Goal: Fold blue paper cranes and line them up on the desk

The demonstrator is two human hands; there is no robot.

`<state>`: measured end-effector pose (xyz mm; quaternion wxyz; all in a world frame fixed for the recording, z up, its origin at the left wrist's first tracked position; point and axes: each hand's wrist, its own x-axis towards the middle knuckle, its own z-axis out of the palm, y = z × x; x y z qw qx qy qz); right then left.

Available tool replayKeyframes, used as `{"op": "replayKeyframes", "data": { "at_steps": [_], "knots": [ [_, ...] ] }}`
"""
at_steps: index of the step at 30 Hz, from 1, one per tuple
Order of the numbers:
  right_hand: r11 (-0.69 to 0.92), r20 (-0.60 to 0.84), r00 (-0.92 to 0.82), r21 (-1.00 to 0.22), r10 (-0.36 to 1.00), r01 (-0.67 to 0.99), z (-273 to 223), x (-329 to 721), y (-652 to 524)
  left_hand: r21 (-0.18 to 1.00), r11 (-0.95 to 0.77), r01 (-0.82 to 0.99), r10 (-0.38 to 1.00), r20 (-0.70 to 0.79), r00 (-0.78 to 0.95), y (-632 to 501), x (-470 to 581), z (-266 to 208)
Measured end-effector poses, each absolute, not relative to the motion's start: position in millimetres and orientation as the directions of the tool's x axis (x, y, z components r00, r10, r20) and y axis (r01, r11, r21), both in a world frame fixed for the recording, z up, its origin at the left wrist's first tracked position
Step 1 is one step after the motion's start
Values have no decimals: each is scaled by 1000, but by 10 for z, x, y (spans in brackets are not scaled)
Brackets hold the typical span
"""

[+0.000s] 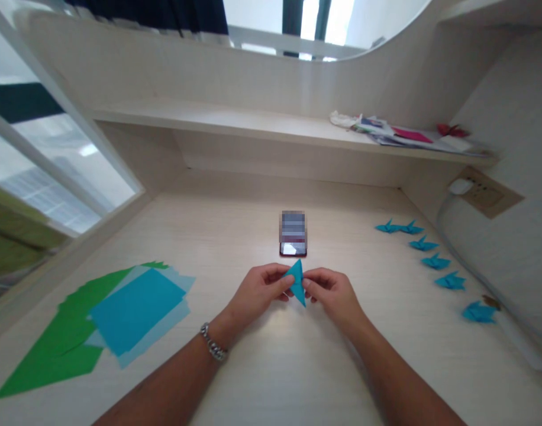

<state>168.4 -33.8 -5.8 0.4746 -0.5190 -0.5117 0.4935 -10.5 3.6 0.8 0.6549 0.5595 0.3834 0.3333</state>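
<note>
Between my two hands, just above the desk, is a folded piece of blue origami paper (298, 280) with pointed ends at top and bottom. My left hand (268, 285) pinches its left side between thumb and fingers. On its right edge, my right hand (331, 290) is closed in a pinch too. Some fingertips are hidden behind the paper. Right beyond my hands lies a phone (293, 234) with its screen lit.
Blue paper sheets (138, 307) overlap green sheets (53, 349) on the left. Several folded blue paper cranes (436, 261) stand along the right side, near a white cable (457, 254) plugged into a wall socket (488, 192). A shelf (253, 123) spans the back, with papers (413, 135) on it.
</note>
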Motion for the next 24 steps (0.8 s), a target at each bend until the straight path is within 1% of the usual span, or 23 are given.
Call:
{"op": "replayKeyframes", "data": {
  "at_steps": [2,5,7,9,11,13,16,21,24],
  "knots": [
    [-29,-29,3,-996,1000,80,-70,1671,-338,985,168,-26,892,-141,429,30,-78,-5],
    [-23,-16,54,-993,998,117,-75,1637,-350,990,142,-26,919,-122,376,13,-33,-29],
    [8,23,89,-985,996,171,-72,1608,-366,996,90,-20,920,-76,385,-3,-12,-39],
    [45,66,89,-975,994,219,-71,1583,-380,999,34,-16,917,-25,399,-18,-2,-42],
    [66,83,67,-971,994,228,-77,1568,-386,1000,1,-18,914,6,405,-27,0,-42],
    [63,74,46,-977,996,204,-91,1566,-379,1000,-4,-26,914,14,406,-28,-2,-46],
    [42,48,33,-984,998,174,-114,1576,-359,998,39,-53,917,-15,398,-18,-6,-73],
    [14,18,24,-987,1000,158,-128,1590,-357,951,215,-221,919,-121,374,-10,1,-130],
    [29,31,4,-984,1000,175,-126,1589,-369,930,250,-268,929,-152,338,-11,1,-150]
  ]
}}
